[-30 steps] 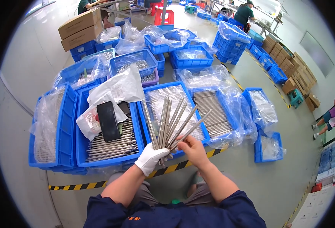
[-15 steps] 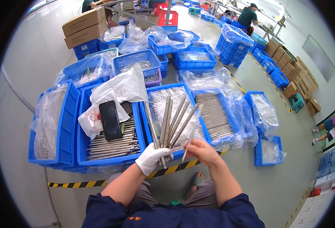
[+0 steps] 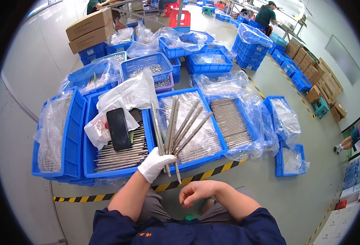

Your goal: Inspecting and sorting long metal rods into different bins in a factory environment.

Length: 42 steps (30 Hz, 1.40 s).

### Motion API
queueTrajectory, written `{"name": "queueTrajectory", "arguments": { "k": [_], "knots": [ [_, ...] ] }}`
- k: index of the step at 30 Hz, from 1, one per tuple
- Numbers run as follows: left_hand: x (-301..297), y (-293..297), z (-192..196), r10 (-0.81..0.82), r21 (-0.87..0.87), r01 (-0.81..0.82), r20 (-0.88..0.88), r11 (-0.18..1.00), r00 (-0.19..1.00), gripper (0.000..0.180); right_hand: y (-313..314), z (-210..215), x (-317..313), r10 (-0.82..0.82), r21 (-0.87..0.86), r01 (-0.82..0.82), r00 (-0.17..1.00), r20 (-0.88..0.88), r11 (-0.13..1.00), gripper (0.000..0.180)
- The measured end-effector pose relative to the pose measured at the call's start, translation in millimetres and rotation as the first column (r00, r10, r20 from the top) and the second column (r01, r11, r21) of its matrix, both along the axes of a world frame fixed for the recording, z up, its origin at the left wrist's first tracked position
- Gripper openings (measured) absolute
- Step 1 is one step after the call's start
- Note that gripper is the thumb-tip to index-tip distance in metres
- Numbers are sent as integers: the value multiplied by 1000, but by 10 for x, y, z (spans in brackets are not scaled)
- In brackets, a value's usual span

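Note:
My left hand [image 3: 152, 165], in a white glove, is closed round a fan of slim metal rods [image 3: 172, 126]. Their upper ends spread over the middle blue crate, and a few lower ends stick out below the glove. Closer to my lap is my bare right hand [image 3: 197, 192], fingers curled in with the tips together; whatever may be between them is hidden. Beneath the rods, the middle blue crate [image 3: 218, 157] holds more rods under clear plastic film [image 3: 196, 139].
A black phone [image 3: 118, 128] and white plastic bags [image 3: 129, 92] lie on rods in the left crate [image 3: 88, 153]. Rods fill the right crate [image 3: 231, 122]. Behind stands a blue basket of small metal parts [image 3: 147, 71]. Striped tape [image 3: 200, 176] crosses the floor. A co-worker [image 3: 265, 16] stands far right.
My right hand has dropped toward my lap, away from the bundle; the thin rod it held no longer shows there. My left hand has shifted slightly left and up with its rods.

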<state>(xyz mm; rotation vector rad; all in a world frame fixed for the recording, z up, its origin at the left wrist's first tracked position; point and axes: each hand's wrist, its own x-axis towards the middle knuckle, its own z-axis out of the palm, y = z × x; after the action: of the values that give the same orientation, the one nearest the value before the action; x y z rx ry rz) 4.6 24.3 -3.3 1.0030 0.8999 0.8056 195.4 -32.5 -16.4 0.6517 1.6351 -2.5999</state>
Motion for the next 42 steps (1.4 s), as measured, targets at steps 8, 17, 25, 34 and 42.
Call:
{"name": "queueTrajectory", "arguments": {
  "k": [8,17,25,34,42],
  "knots": [
    [101,-99,44,-106,9,109,-166,994,980,16,515,164,693,-925,-279,920,175,-337,276,15],
    [254,-229,67,-135,-20,134,-144,991,980,19,415,263,826,-892,-60,964,213,-398,257,14],
    [203,-154,13,-78,-66,77,-15,995,997,22,397,186,301,-903,119,907,416,-109,404,20],
    [183,-120,-45,20,-151,2,140,989,990,22,319,141,270,-956,113,960,271,-117,258,16],
    [184,-150,52,-10,-176,39,163,984,987,32,322,17,107,-665,-326,645,744,63,691,15]
  ]
}}
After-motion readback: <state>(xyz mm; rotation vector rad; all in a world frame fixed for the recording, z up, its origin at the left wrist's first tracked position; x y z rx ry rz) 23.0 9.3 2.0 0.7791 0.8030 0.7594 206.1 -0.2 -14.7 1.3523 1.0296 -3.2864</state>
